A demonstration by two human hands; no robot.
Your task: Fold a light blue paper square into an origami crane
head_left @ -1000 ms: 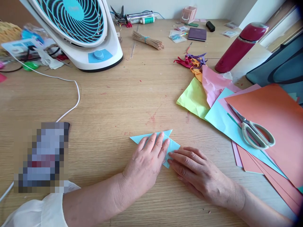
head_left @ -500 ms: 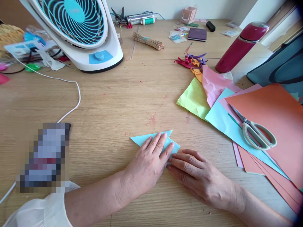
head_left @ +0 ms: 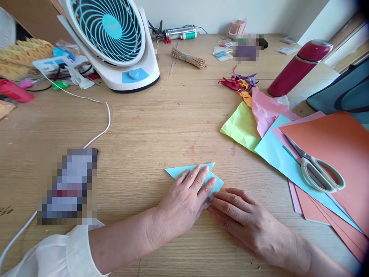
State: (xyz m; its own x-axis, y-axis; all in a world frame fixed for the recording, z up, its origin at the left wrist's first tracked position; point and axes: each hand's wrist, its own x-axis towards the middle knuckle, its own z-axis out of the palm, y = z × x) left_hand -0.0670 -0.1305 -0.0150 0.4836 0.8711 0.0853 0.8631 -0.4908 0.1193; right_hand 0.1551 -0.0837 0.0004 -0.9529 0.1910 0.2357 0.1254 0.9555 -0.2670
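Observation:
A folded light blue paper [head_left: 181, 171] lies on the wooden table [head_left: 161, 127], its pointed corners sticking out past my fingers. My left hand [head_left: 184, 200] lies flat on top of it, fingers stretched out and pressing it down. My right hand [head_left: 242, 219] rests flat beside it on the right, fingers extended, with the fingertips touching the paper's lower right edge near my left fingertips. Most of the paper is hidden under my left hand.
Coloured paper sheets [head_left: 325, 146] with scissors [head_left: 319, 171] on them lie at the right. A red flask [head_left: 298, 67], a white and teal fan [head_left: 115, 42], a white cable [head_left: 98, 127], a bundle of sticks [head_left: 188, 58] and paper scraps [head_left: 240, 82] lie further back.
My right fingertips have slid a little down and inward along the paper's right edge. The camera view has tilted slightly; both hands stay on the paper.

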